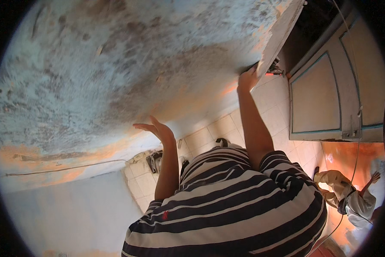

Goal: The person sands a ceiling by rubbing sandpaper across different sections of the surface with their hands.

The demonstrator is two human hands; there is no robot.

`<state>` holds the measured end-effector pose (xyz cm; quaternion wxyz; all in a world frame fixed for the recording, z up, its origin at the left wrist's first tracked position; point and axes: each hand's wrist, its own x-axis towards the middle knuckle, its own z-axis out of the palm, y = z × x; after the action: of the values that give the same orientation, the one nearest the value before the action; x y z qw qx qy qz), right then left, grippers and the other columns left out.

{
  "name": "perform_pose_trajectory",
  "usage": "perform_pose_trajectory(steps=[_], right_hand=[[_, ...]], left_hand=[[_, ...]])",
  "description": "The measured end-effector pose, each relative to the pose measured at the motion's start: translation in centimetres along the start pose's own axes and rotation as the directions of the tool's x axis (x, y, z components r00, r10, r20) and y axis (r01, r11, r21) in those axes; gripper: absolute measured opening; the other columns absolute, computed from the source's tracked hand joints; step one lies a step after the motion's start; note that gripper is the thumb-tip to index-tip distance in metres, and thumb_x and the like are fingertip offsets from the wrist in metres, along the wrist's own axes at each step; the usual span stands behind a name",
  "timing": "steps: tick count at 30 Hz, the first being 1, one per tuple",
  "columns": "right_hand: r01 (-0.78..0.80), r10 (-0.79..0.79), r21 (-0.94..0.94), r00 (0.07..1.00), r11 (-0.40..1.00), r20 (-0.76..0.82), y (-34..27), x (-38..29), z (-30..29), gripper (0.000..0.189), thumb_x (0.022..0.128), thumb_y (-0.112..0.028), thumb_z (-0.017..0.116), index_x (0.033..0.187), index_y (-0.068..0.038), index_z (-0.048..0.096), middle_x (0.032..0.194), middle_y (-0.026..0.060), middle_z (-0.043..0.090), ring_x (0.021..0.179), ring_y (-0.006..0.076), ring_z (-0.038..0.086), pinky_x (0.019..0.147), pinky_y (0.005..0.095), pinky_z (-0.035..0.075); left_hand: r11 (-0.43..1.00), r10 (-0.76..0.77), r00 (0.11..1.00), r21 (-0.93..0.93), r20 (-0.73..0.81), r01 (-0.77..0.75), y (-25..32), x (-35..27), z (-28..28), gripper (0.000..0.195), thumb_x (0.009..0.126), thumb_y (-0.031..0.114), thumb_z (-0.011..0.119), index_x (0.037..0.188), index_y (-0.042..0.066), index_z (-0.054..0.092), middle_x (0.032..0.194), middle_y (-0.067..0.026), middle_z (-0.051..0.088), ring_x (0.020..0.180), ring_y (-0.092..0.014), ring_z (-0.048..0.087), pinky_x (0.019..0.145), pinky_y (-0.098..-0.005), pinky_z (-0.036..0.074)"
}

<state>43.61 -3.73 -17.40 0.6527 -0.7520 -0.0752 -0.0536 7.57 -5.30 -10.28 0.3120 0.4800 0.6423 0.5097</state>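
Note:
In front of me rises a wall (121, 70) with patchy blue-grey paint, dark stains and bare orange areas. My left hand (160, 130) is held up beside its lower part, thumb apart from the fingers, with nothing in it. Whether the palm touches the surface is unclear. Farther right, my right hand (248, 78) is against the wall close to its vertical edge (280, 35). A dark patch lies at its fingers; I cannot tell whether this is a held thing or a shadow. Those fingers are mostly hidden.
Right of the wall's edge stands a panelled door (317, 96) with blue trim. A cable (358, 154) hangs before it. Another person (343, 192) is at the orange wall (343, 154), lower right. Dark items (155, 160) lie on the tiled floor (208, 136); tools (274, 69) lie past the edge.

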Motion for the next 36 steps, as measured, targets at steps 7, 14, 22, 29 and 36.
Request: perform_pose_trajectory(steps=[7,14,22,29,36], right_hand=[[-0.825,0.64,0.325,0.564,0.462,0.521,2.7,-13.1,1.7,0.044,0.103,-0.037,0.049,0.125,0.001,0.052,0.12,0.0147,0.059,0.101,0.0323,0.064,0.077,0.0449,0.064],[-0.489,0.464,0.167,0.87,0.856,0.167,1.6,-15.6,3.9,0.04,0.097,-0.027,0.05,0.117,0.006,0.059,0.107,0.0203,0.063,0.088,0.0323,0.067,0.066,0.0409,0.06],[-0.995,0.68,-0.014,0.054,0.094,0.731,1.7,-40.9,7.4,0.034,0.102,-0.023,0.046,0.128,-0.003,0.054,0.122,0.0179,0.06,0.116,0.04,0.057,0.093,0.0649,0.051],[-0.769,0.631,0.375,0.639,0.518,0.439,-1.7,-30.0,4.2,0.045,0.101,-0.03,0.05,0.126,0.007,0.051,0.122,0.0204,0.059,0.098,0.0325,0.067,0.067,0.0483,0.063],[-0.975,0.742,-0.002,0.168,0.222,0.649,-0.1,-48.5,8.4,0.033,0.105,-0.021,0.04,0.13,-0.003,0.048,0.13,0.0167,0.054,0.113,0.0383,0.059,0.08,0.0553,0.063]], left_hand=[[0.974,-0.167,0.986,-0.154,0.018,0.168,-2.4,5.3,-8.4,0.084,0.105,0.054,0.028,0.152,0.013,-0.027,0.161,-0.0114,-0.029,0.152,-0.032,-0.012,0.123,-0.0459,-0.002],[0.951,-0.18,0.983,-0.251,0.026,0.18,-6.0,10.1,-18.0,0.086,0.102,0.062,0.025,0.152,0.016,-0.028,0.162,-0.0121,-0.027,0.153,-0.033,-0.005,0.123,-0.0487,0.002],[0.96,-0.086,0.996,-0.265,0.017,0.088,-10.8,14.5,-25.5,0.086,0.103,0.06,0.024,0.153,0.012,-0.026,0.162,-0.0151,-0.025,0.152,-0.032,-0.009,0.123,-0.0448,0.001],[0.943,-0.181,0.982,-0.274,0.047,0.187,-12.8,15.9,-28.5,0.089,0.101,0.065,0.027,0.153,0.018,-0.028,0.164,-0.0081,-0.023,0.153,-0.029,-0.005,0.123,-0.0466,0.0],[0.898,-0.221,0.974,-0.379,0.046,0.222,-14.0,16.7,-29.0,0.082,0.104,0.057,0.025,0.154,0.014,-0.025,0.163,-0.0103,-0.023,0.153,-0.028,-0.007,0.123,-0.0441,-0.001]])
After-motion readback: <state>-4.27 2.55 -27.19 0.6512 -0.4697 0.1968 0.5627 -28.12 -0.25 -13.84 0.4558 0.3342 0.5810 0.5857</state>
